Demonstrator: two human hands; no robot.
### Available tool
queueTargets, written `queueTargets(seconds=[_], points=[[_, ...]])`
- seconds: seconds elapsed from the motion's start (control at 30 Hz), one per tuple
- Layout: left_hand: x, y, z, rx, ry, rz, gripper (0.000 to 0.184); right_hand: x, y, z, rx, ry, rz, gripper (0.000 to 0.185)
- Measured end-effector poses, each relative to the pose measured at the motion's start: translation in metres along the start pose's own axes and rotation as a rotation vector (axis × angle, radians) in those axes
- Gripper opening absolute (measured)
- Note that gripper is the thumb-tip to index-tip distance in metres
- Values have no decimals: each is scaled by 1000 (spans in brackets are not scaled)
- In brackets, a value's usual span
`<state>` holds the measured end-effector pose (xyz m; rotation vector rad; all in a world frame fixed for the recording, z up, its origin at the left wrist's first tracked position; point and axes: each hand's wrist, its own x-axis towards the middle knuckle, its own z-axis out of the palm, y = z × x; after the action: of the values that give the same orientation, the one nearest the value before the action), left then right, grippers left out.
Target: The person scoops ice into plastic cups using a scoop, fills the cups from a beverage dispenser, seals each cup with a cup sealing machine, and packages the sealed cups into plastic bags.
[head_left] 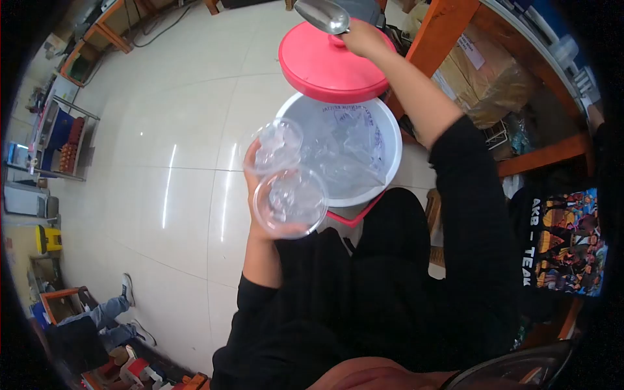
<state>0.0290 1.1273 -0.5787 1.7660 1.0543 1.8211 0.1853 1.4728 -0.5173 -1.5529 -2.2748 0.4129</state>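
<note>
My left hand (257, 229) is wrapped round two clear plastic cups side by side, an upper cup (278, 144) and a lower cup (290, 201), both with ice chunks inside. My right hand (365, 40) is closed on a metal scoop (325, 17). Its fingers are at the knob of the red lid (318, 65); whether they also grip the knob I cannot tell. Below the lid, a white bucket (394, 146) stands uncovered over most of its mouth. It is lined with a clear plastic bag (351, 172) that holds ice. A red bucket handle (354, 220) hangs at the near side.
Pale tiled floor (175, 117) stretches to the left. At the right are a wooden frame (442, 32) and a taped cardboard box (484, 71). A metal rack (81, 146) with egg trays stands at the far left. Another person's legs (117, 315) show at lower left.
</note>
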Motion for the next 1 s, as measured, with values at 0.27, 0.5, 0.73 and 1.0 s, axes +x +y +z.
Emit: queueTargets(seconds=[0.27,0.5,0.73,1.0], points=[[-38,38,-23,179,125,-146,85,75,34,83,-117,-29,60,40],[-40,54,-27,215,156,-102,89,17,28,103,205,-389,-108,20],[-69,38,-44,307,122,-21,92,-138,4,73,165,-401,-45,29],[-48,47,-35,280,21,72,86,-182,40,28,187,199,-33,36]])
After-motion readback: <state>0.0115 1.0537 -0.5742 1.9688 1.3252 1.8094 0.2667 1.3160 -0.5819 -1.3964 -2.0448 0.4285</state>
